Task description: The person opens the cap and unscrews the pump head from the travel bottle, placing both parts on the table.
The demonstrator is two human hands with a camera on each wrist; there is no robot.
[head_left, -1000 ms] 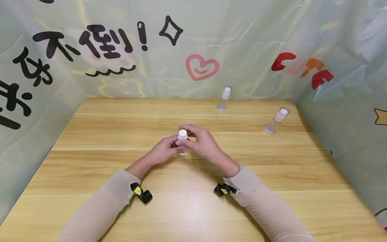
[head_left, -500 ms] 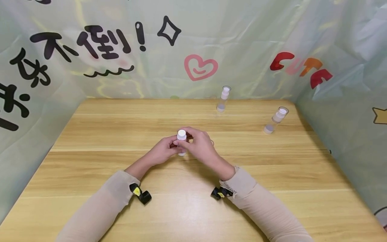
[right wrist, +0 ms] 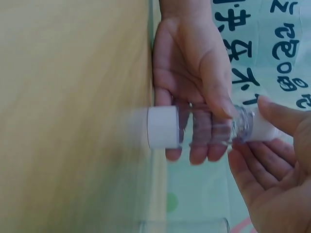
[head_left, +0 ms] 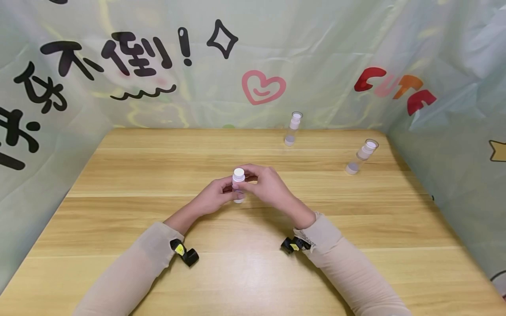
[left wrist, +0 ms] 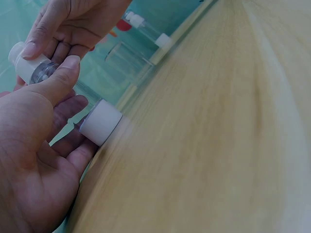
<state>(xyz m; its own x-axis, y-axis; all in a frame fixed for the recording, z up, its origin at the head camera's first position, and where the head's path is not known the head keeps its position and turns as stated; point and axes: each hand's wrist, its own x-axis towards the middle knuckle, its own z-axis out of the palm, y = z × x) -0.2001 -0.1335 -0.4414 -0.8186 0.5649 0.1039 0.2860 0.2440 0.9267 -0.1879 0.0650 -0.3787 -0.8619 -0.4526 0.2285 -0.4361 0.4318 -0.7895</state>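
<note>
A small clear pump bottle (head_left: 239, 176) stands upright on the table between my hands, with a white base (right wrist: 163, 127) and a white top. Around its clear body my left hand (head_left: 210, 196) holds it, thumb on the near side and fingers behind. My right hand (head_left: 269, 186) pinches the white collar (left wrist: 30, 67) at the upper end between thumb and fingers. The left wrist view also has a loose clear cap (left wrist: 127, 63) standing on the table just beyond the bottle; in the head view it is hidden behind my right hand.
Two similar bottles stand upright with clear caps over their white tops: one bottle (head_left: 292, 130) near the back edge, another bottle (head_left: 360, 157) toward the right. A printed cloth (head_left: 316, 57) rises along the back and sides of the wooden table (head_left: 130, 175).
My right hand turned slightly leftward around the collar half a second ago, showing a clear rim beside it, and is now back further right. My left hand and the bottle stay in place.
</note>
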